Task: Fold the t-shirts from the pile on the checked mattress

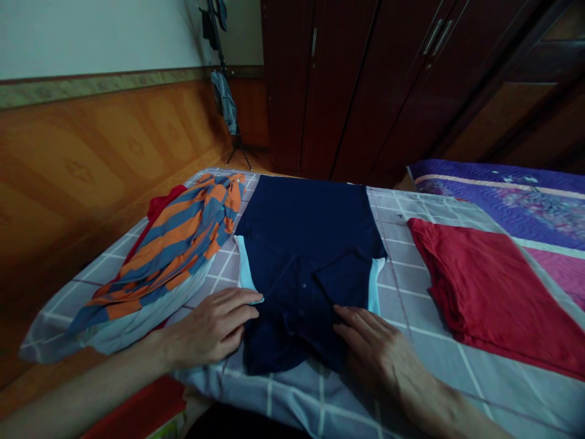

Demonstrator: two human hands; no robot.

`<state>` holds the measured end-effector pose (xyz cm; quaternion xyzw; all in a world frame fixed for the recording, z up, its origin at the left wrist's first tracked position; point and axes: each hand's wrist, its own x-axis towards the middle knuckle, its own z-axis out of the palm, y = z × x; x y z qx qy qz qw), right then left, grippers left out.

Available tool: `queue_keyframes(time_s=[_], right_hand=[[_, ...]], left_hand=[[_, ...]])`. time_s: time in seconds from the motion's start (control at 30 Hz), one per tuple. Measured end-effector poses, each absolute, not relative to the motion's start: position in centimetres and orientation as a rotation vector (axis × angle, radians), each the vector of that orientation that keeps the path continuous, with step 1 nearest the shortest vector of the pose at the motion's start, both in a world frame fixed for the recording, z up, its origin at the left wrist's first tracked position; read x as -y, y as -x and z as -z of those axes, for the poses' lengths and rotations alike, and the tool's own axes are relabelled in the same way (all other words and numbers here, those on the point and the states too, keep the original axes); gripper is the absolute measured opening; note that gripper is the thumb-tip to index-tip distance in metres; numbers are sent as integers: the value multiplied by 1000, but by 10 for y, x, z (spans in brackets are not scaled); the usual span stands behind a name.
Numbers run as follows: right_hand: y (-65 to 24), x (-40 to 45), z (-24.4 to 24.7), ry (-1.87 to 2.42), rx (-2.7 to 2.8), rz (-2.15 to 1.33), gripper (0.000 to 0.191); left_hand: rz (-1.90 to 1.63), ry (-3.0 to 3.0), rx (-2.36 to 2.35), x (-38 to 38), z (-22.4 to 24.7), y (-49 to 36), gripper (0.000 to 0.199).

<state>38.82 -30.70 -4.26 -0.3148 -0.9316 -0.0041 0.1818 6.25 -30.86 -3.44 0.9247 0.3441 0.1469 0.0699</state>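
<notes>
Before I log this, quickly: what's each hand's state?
Left hand: partly curled at the navy garment; grip unclear.
Right hand: against the garment's edge; grip unclear.

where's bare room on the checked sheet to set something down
Mainly the checked sheet between the navy garment and the folded red cloth; a smaller patch lies beyond that cloth, before the purple bedding. The left is crowded: the striped garment is heaped over pale cloth, leaving a narrow gap beside the navy one.
</notes>
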Motion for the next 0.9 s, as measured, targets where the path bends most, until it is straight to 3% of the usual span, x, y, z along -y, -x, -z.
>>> queue_keyframes(time_s=[0.13, 0.23, 0.37, 0.5, 0.57, 0.73, 0.9], right_hand=[[-383, 309, 48, 914, 2602, -35, 47], [-376, 310, 50, 806, 2612, -71, 42], [-367, 302, 43, 1053, 2379, -484, 23], [-364, 291, 37, 1270, 2157, -770, 26], [-363, 290, 38, 1274, 2153, -749, 24], [-364, 296, 41, 1062, 2248, -613, 21], [-370, 307, 15, 834, 2509, -723, 37]], left_hand=[[-356, -2943, -861, 320, 35, -64, 57], [-517, -3036, -745, 321, 38, -71, 47], [-818, -2660, -871, 314, 37, -82, 29], [-871, -2303, -1213, 307, 37, -87, 37], [-901, -2274, -1253, 305, 38, -88, 39], [-980, -2140, -1039, 301, 31, -91, 15], [-845, -1964, -803, 308, 14, -89, 18]])
